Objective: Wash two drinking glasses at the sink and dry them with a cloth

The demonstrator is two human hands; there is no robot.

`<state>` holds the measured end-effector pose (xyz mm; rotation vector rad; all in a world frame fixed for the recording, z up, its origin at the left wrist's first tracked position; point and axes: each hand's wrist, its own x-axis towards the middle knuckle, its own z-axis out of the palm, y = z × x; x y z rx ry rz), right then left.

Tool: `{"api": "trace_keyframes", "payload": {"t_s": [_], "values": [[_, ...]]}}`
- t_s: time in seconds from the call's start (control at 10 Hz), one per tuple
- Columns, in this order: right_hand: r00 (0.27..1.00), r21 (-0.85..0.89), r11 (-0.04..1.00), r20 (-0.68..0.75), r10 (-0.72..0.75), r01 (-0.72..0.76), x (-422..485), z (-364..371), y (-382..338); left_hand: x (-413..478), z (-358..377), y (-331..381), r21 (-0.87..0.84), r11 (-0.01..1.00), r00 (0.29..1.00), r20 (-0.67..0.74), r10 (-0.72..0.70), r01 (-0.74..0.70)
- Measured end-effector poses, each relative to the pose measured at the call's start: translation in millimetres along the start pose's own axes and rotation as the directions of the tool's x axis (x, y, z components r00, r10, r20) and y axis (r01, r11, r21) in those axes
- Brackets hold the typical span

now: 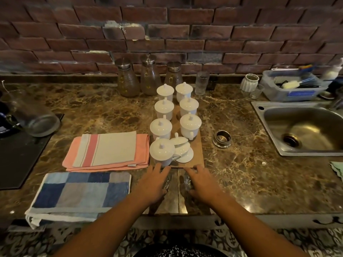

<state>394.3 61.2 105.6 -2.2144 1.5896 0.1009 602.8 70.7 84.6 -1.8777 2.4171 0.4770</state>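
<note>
Brown marble counter (241,173) runs under a brick wall (167,34). At its front edge the left hand (154,184) wraps the left glass (167,181) and the right hand (203,184) wraps the right glass (187,182), fingers (157,168) curled over each. The two glasses stand just apart on the counter, though blur hides their detail. Left of the hands lies a blue checked cloth (83,191); beyond it a striped cloth (107,149) rests on a pink cloth (143,145). Just past the fingertips a board (198,153) carries white lidded cups (161,151). A sink (304,127) sits to the right, a metal strainer (221,139) between it and the board. Three bottles (128,80) stand by the wall.
</note>
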Motion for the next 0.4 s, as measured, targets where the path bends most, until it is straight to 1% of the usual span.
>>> {"api": "trace_keyframes", "payload": {"t_s": [0.1, 0.2, 0.3, 0.4], "values": [[0.998, 0.060, 0.998, -0.057, -0.014, 0.017, -5.4, 6.9, 7.0, -3.7, 0.5, 1.8, -0.043, 0.999, 0.999, -0.036, -0.011, 0.009], [0.994, 0.154, 0.988, -0.110, 0.012, 0.005, -16.9, 13.0, 23.0, -15.1, 2.1, 2.1, -0.156, 0.987, 0.993, -0.111, -0.051, 0.034], [0.986, 0.272, 0.962, -0.149, 0.068, -0.026, -35.8, 13.7, 39.4, -37.5, -2.3, -2.2, -0.346, 0.923, 0.965, -0.136, -0.226, 0.167], [0.954, 0.458, 0.885, -0.222, 0.201, -0.079, -67.8, 21.6, 67.7, -78.6, 5.6, -18.0, -0.562, 0.780, 0.878, -0.182, -0.443, 0.276]]}}
